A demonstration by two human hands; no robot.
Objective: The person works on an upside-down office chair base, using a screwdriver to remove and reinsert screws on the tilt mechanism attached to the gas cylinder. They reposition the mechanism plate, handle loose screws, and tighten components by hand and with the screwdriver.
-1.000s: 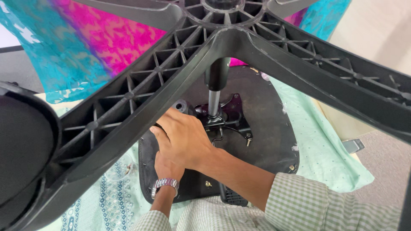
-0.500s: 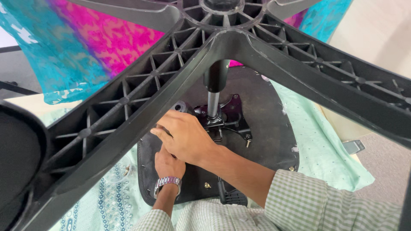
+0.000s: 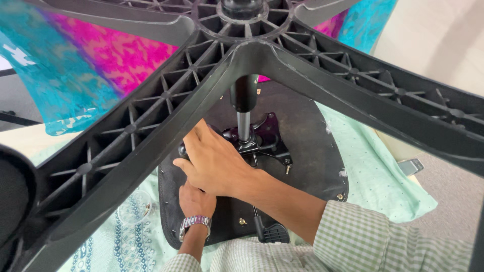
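Right hand [image 3: 214, 163] curled over the knob on the seat mechanism [image 3: 262, 138]; left hand [image 3: 196, 201] just beneath, grip hidden. Gas cylinder [image 3: 244, 113] stands upright just right of the knuckles.

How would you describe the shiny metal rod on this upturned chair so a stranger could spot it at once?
Start at the big black star-shaped chair base filling the top of the view. From its hub a black gas-lift cylinder drops toward the dark underside of the seat. The chrome piston rod is the thin silvery section below it, entering the black tilt mechanism beside the right hand; it alone is bright metal.
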